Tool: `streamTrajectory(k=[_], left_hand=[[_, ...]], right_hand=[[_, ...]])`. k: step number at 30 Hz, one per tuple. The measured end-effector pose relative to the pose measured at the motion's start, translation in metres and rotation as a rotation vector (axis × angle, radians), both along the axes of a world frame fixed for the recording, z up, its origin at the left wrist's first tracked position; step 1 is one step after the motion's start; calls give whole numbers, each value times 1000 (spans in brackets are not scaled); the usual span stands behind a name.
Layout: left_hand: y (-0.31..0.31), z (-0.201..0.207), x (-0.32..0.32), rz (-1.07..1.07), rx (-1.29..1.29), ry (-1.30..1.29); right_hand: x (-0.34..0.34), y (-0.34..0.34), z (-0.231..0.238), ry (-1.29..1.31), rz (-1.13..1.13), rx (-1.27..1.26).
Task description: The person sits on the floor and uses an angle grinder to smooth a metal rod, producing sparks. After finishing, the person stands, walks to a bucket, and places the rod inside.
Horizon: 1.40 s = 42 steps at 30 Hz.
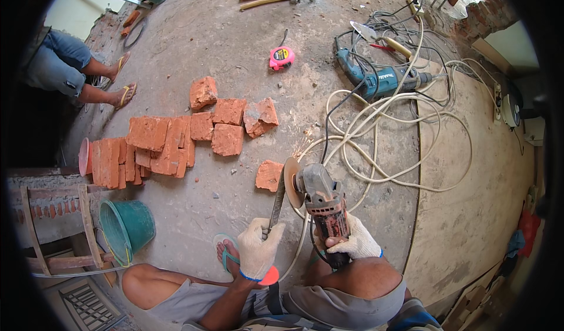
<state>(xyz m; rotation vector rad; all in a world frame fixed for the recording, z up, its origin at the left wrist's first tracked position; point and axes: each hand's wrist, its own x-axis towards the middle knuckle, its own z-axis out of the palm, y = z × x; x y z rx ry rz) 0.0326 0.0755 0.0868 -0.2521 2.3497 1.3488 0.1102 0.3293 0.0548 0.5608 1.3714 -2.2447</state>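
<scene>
My left hand [258, 248], in a pale knitted glove, is closed round a dark metal bar [275, 212] that points away from me. My right hand [359, 241], gloved the same way, grips the body of a worn angle grinder [326, 199]. The grinder's brown disc [291, 184] meets the upper part of the bar, and orange sparks [304, 143] fly off beyond it. Just left of the disc lies a broken brick piece [269, 176] on the concrete floor. Between my hands and lap, an orange-red round thing [269, 276] shows beside my left wrist.
Stacked red bricks [150, 134] stand to the left, near a green bucket [126, 225]. A pink tape measure [281, 58] lies ahead. On the right are a teal power drill [382, 81], a trowel [365, 31] and looped pale cable [376, 125]. Another person's legs [88, 72] are at upper left.
</scene>
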Motion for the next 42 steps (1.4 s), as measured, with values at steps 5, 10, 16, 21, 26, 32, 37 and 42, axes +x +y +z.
streamTrajectory(k=[5,10,16,21,26,32,37,42], left_hand=[[4,7,-2,-29,16,74],[4,3,-7,72,64,-27],[-37,-102,-61,203,-203,-3],[-69,-158,-71,173,-487,-9],[-24,-104,-36,-108,-367,361],[54,-43,21,-386,374,144],[67,-49,27,-371,201,32],[72,-56,33,-318,276,115]], right_hand=[[-1,-1,0,-9,-14,-24],[-1,0,1,34,-27,21],[0,0,-5,-17,-136,-76],[-6,0,-5,37,-184,-5],[-28,-1,-4,52,-245,-87],[-43,-15,-2,99,-319,-54],[-45,-27,0,149,-373,22],[-40,-29,-2,121,-389,-65]])
